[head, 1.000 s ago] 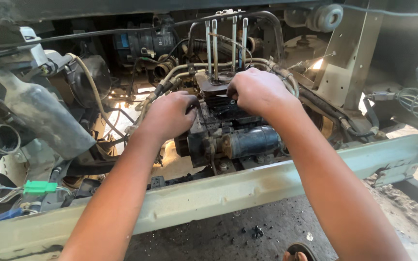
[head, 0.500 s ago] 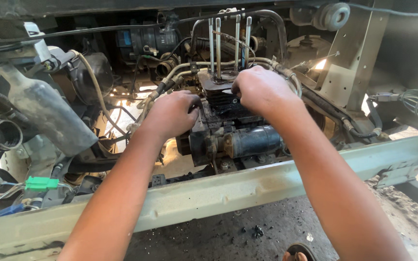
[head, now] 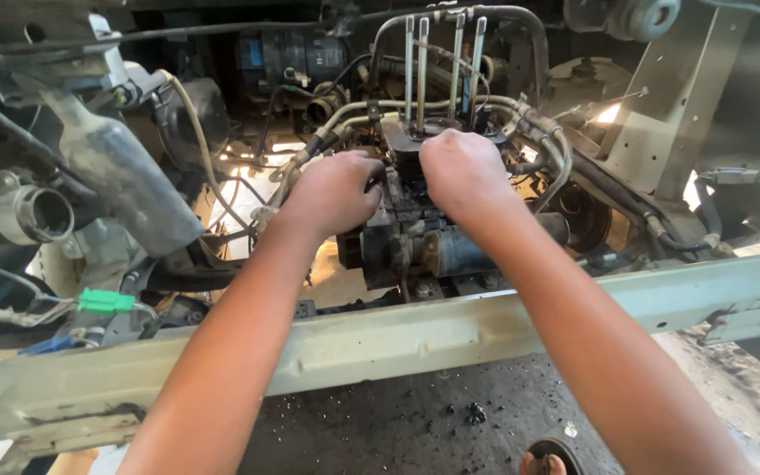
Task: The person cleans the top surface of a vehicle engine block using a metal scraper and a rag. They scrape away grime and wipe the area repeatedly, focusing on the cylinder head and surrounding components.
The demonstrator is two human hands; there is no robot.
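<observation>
**Engine block gripped from both sides**

The dark engine block (head: 415, 211), seated just behind the pale frame rail (head: 450, 330), is clasped by the left hand (head: 336, 193) on its left flank and the right hand (head: 464, 171) over its top, below four upright studs (head: 442, 70). A seating or lifting step is judged underway; an even, two-sided pull would be needed next

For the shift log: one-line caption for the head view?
Left hand and right hand grip a greasy engine block with four upright studs, behind a pale frame rail.
</observation>
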